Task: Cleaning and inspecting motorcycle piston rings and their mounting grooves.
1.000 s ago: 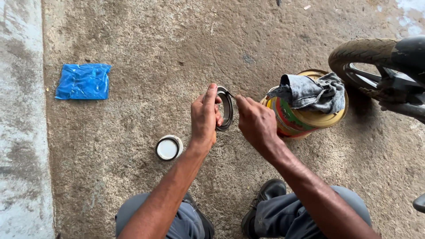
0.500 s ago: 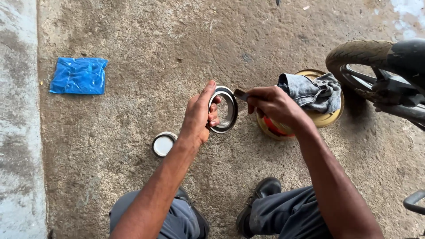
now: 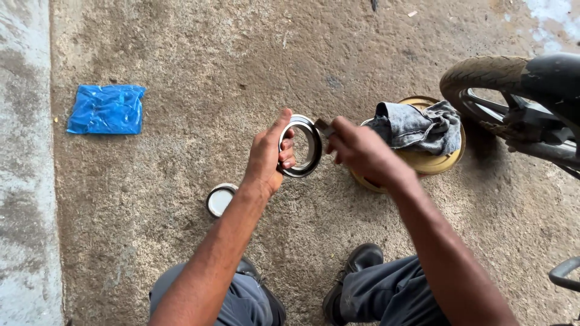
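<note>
A metal ring (image 3: 300,146), round and silver-grey with a dark inner edge, is held up on edge above the concrete floor (image 3: 241,54) near the centre of the view. The left hand (image 3: 269,154) grips it from the nine o'clock side, thumb running up over the top of the rim and fingers (image 3: 289,162) curled through the opening, closed firmly on it. At three o'clock of the ring, the right hand (image 3: 361,151) is pinched shut on a small dark piece (image 3: 323,127) that touches or nearly touches the ring's outer rim; what the piece is cannot be told.

Just past the right hand, toward three o'clock, a yellow round tin (image 3: 429,162) stands on the floor with a crumpled grey rag (image 3: 417,127) lying on top of it. A motorcycle tyre (image 3: 483,72) and dark frame parts reach in at two o'clock. At seven o'clock of the ring, a small round white lid (image 3: 220,200) lies flat on the floor, near the left forearm. Well apart at nine to ten o'clock lies a blue plastic bag (image 3: 106,109). Below, at six o'clock, the person's grey trousers and black shoes (image 3: 362,259) show.
</note>
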